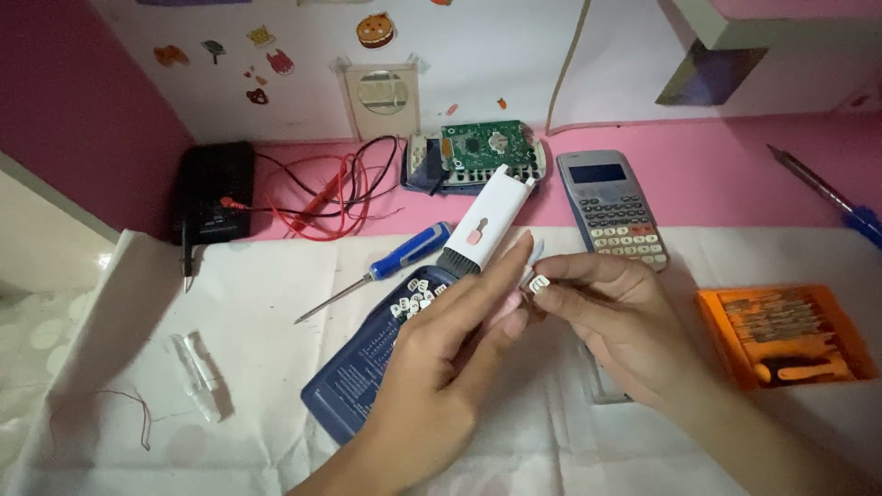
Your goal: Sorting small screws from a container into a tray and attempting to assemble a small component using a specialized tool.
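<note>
2 bare hands meet over a white-covered worktop [276,432]: left hand [441,367] grips a white cleaning brush [487,220], right hand [616,321] pinches a small white keycap [539,284].

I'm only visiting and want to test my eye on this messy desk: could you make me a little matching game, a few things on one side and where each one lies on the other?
Things:
1. screwdriver
2. grey calculator
3. orange tray
4. green circuit board

Places:
A. far right on the white cloth, holding small tools
B. at the back of the pink desk, near the wall
C. left of the white brush tool, tip pointing lower left
D. half on the pink desk, half on the cloth, above the right hand

Pairs: 1-C, 2-D, 3-A, 4-B
</note>
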